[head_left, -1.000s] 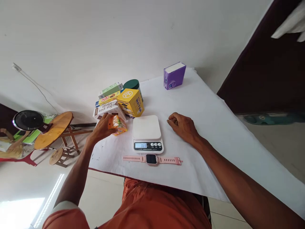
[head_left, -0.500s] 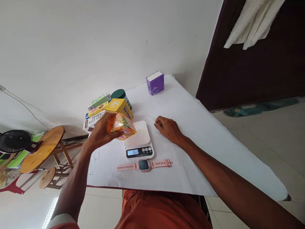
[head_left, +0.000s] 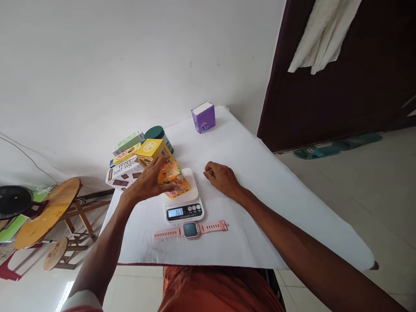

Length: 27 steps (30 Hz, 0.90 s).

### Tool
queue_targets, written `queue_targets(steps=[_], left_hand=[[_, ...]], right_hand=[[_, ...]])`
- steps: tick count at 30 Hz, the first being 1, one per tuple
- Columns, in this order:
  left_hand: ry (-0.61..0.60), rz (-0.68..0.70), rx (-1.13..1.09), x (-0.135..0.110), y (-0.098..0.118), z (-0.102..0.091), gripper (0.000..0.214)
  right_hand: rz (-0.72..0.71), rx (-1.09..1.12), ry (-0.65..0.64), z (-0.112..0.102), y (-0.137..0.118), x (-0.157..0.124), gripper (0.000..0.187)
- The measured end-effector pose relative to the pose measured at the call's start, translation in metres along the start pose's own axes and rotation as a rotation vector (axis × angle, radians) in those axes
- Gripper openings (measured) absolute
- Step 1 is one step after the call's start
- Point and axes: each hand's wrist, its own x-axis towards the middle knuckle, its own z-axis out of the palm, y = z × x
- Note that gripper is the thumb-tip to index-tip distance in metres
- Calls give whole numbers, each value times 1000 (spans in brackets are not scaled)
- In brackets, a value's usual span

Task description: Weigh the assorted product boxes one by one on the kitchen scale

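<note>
My left hand [head_left: 150,181] holds an orange snack packet [head_left: 175,178] down on the platform of a small white kitchen scale [head_left: 185,208]. The fingers are stretched over the packet's left side. The scale's display reads 36.3. My right hand [head_left: 221,177] rests on the white table cover just right of the scale, fingers curled into a loose fist with nothing seen in it. A pink smartwatch [head_left: 190,229] lies flat in front of the scale.
Several boxes are stacked behind the scale: a yellow box [head_left: 152,148], a white "Super Meal" box [head_left: 121,171], and a dark green jar [head_left: 158,132]. A purple box [head_left: 203,117] stands at the table's far end. A round wooden table [head_left: 45,212] and stool stand at left.
My left hand lifted the orange packet from the table left of the scale and carried it right onto the scale's platform. My right hand stayed in place.
</note>
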Motion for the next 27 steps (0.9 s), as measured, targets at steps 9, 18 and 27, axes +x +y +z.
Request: queue_targets(steps=[9, 18, 27], left_hand=[[-65, -52, 168, 8, 13, -7, 59], [32, -54, 258, 114, 39, -34, 49], [-40, -376, 385, 274, -4, -10, 57]], right_hand=[[-7, -15, 5, 1, -2, 0, 6], [-44, -29, 17, 4, 1, -4, 8], [-48, -49, -5, 5, -1, -3, 13]])
